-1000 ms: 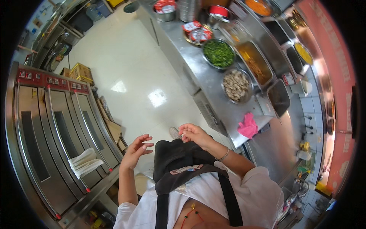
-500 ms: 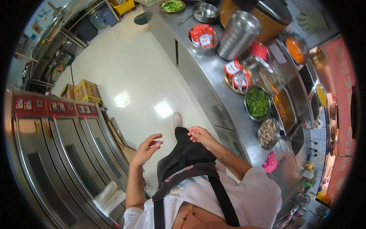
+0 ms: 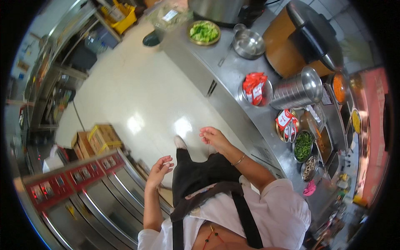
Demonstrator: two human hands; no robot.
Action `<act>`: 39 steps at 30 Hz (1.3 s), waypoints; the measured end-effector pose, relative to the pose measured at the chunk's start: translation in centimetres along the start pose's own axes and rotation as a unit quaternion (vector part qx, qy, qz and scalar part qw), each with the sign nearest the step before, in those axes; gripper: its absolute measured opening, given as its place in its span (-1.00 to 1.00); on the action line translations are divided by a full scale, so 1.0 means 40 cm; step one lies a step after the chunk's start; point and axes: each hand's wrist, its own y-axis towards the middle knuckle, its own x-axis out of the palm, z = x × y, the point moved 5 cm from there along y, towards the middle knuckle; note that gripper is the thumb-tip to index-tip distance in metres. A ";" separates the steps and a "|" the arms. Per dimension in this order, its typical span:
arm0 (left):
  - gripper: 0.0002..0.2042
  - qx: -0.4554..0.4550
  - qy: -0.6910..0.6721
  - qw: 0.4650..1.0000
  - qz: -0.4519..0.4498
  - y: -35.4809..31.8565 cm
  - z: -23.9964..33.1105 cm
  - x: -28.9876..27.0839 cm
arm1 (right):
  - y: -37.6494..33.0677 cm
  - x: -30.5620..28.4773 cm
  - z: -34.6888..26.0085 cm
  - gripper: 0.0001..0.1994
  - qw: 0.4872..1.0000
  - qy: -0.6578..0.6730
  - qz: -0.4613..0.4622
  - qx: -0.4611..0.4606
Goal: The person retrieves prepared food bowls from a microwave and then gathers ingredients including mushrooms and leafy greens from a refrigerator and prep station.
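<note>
Steel counter edge (image 3: 233, 112) beside empty, loosely open right hand (image 3: 213, 136); left hand (image 3: 159, 170) likewise.

Bright, even lighting. Overhead glare patches on the glossy pale tiled floor (image 3: 137, 100) just beyond both hands. Strong fisheye bending at rim; edges soft, slightly blurred.

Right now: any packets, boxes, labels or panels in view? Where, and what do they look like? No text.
Red sachets: heaped in a round steel bowl on the counter.
Red-and-white packets: in a smaller bowl further along.
Cardboard boxes: brown, yellow-strapped, on the floor.
Red control panels: strip atop the steel oven doors.
</note>
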 end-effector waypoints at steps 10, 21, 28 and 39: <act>-0.67 -0.036 0.105 0.987 -0.117 0.328 0.329 -0.038 | 0.284 -0.118 0.153 -0.85 0.903 0.404 0.144 -0.012; -0.70 -0.145 0.147 0.958 -0.200 0.544 0.394 0.043 | 0.518 -0.177 0.058 -0.79 0.878 0.337 0.318 -0.122; -0.76 -0.174 0.108 0.960 -0.193 0.668 0.446 0.039 | 0.598 -0.159 -0.054 -0.70 0.857 -0.033 0.483 -0.180; -0.73 -0.168 0.140 0.962 -0.163 0.724 0.484 -0.148 | 0.530 -0.135 -0.130 -0.78 0.746 -0.255 0.586 -0.191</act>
